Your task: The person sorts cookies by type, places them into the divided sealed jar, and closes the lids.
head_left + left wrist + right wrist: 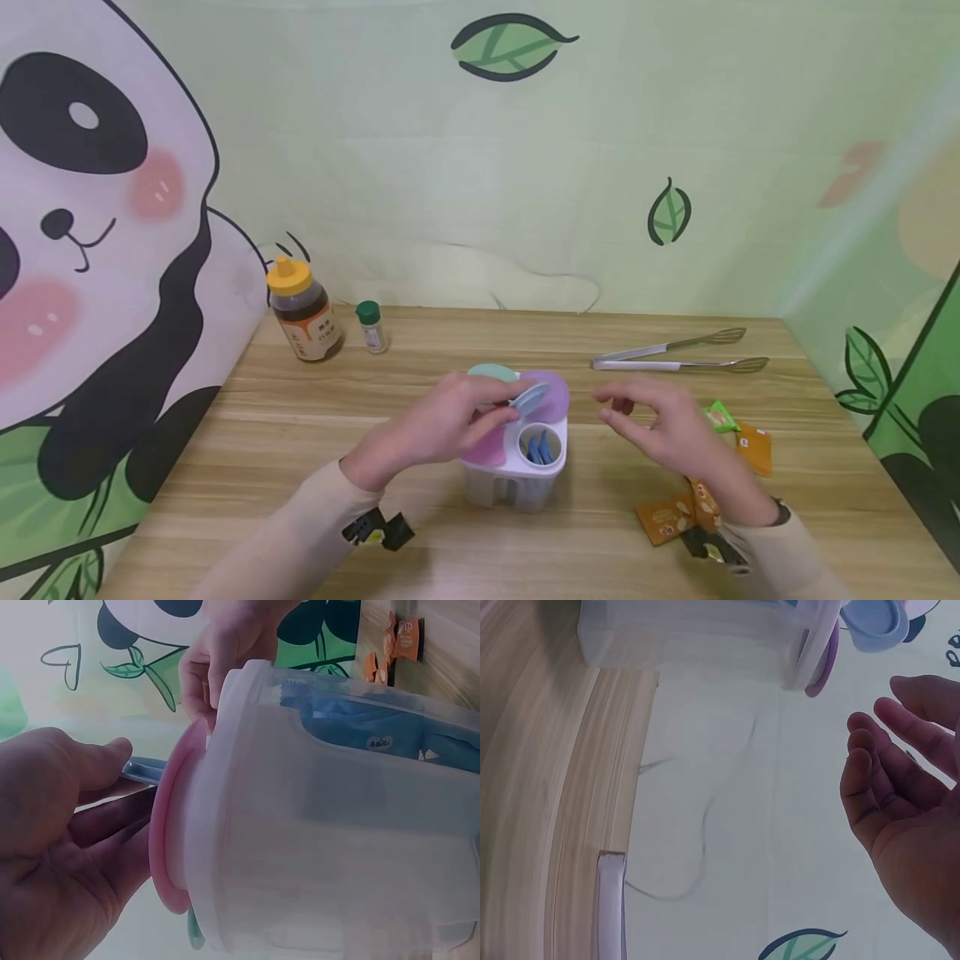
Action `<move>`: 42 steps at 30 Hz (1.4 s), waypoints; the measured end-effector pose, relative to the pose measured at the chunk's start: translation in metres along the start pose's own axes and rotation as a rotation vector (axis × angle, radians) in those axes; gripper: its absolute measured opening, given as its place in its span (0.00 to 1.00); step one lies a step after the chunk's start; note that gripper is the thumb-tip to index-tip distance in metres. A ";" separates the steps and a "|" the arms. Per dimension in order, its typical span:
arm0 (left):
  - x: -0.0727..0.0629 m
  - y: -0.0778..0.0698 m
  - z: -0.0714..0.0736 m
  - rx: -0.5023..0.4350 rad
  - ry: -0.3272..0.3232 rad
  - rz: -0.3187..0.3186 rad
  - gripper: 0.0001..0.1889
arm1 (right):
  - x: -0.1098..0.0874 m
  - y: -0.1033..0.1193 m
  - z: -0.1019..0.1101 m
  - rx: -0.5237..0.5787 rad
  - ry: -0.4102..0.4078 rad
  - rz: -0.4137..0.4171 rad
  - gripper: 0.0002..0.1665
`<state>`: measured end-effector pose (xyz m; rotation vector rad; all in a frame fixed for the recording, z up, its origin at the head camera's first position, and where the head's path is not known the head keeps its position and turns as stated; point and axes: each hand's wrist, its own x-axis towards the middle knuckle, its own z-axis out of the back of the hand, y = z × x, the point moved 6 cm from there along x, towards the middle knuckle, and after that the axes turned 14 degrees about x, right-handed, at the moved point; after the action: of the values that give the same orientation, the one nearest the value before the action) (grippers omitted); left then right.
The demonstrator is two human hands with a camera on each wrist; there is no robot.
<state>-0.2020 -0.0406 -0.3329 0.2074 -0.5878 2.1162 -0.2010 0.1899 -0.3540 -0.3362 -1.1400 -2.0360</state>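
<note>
A clear plastic box with a white top (564,457) stands mid-table. Its round compartments have a mint-green lid (491,371), a purple lid (553,396) and a pink lid (489,450). The front right compartment is uncovered, and blue sachets (539,448) stick up inside. My left hand (446,421) pinches a light blue lid (531,400) between thumb and fingers, above the box top. To the right of the box, my right hand (663,425) hovers with loosely bent fingers and holds nothing. More blue packaging (360,727) shows through the box wall in the left wrist view.
Orange sachets (666,518) and a green packet (722,417) lie around and under the right forearm. Metal tongs (652,365) lie at the back right. A yellow-capped syrup bottle (306,321) and a small green-capped shaker (372,327) stand back left, before a printed backdrop.
</note>
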 end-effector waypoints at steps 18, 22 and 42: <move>0.002 -0.024 -0.008 0.259 -0.031 -0.089 0.16 | -0.013 -0.020 0.018 -0.066 -0.055 -0.082 0.15; 0.002 -0.029 -0.011 0.343 -0.045 -0.119 0.16 | -0.014 -0.021 0.021 -0.064 -0.053 -0.076 0.15; 0.002 -0.045 -0.025 0.579 -0.037 -0.180 0.14 | -0.036 -0.051 0.039 -0.170 0.046 -0.300 0.09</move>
<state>-0.1647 -0.0053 -0.3391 0.5989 0.0396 2.0598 -0.2193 0.2553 -0.3827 -0.2096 -1.0412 -2.3987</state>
